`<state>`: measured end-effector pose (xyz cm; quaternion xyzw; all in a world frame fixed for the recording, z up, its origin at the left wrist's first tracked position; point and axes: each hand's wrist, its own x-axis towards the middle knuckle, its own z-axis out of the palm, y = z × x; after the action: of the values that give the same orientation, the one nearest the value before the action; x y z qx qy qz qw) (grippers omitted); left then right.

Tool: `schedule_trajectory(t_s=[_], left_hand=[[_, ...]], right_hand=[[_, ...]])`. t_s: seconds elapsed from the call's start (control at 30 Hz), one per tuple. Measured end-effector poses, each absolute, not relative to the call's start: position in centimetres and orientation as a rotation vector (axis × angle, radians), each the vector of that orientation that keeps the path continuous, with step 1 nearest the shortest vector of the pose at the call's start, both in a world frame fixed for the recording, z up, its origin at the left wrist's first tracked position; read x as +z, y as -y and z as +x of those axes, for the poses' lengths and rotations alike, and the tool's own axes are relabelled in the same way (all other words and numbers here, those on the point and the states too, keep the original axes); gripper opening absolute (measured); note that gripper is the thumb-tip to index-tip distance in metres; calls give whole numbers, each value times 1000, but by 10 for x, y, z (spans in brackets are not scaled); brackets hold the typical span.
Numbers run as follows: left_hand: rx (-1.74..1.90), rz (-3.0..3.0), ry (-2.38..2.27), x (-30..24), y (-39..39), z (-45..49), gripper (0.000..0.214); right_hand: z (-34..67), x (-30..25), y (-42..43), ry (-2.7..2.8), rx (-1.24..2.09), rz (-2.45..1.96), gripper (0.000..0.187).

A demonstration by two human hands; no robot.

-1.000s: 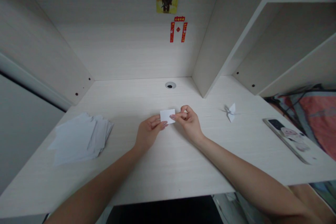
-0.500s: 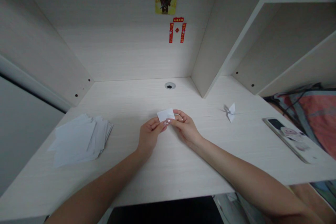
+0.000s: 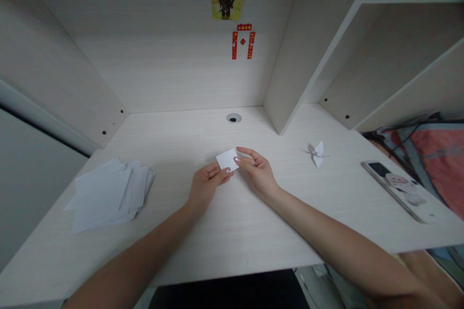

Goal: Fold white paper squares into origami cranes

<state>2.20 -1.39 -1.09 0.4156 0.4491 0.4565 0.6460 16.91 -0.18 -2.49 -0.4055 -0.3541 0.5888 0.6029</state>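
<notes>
A small white square of folded paper (image 3: 227,159) is held above the desk, between my two hands. My left hand (image 3: 207,181) pinches its lower left part, the thumb lying on the near face and the fingers behind. At the right edge, the thumb of my right hand (image 3: 259,171) presses on the paper, while its index finger stretches out past the upper right corner. A ring shows on that hand. The fingertips behind the paper are hidden.
A pile of white paper sheets (image 3: 105,195) lies on the desk at left. To the right are a small folded paper figure (image 3: 317,154) and a phone (image 3: 398,190). Behind my hands is a round cable hole (image 3: 234,118); an upright panel (image 3: 286,82) stands right of it.
My right thumb has moved from the paper's lower edge up to its right edge, and the right index finger has straightened. The paper has tilted and more of its face shows.
</notes>
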Motion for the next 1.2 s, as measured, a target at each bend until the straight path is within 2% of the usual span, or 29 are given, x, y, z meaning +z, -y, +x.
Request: schedule_trajectory(t_s=[0.53,0.67,1.2], left_hand=[[1046,934,-1056,-12,9,20,42],[1086,959,-1183,-10,7,18,51],[1062,1088,-1176,4,6,13,51]], right_hand=[[173,-30,-1,925,1279,-898,24],[173,-30,-1,897,1264,-920,25],[172,-29,-2,772,1342,-847,32]])
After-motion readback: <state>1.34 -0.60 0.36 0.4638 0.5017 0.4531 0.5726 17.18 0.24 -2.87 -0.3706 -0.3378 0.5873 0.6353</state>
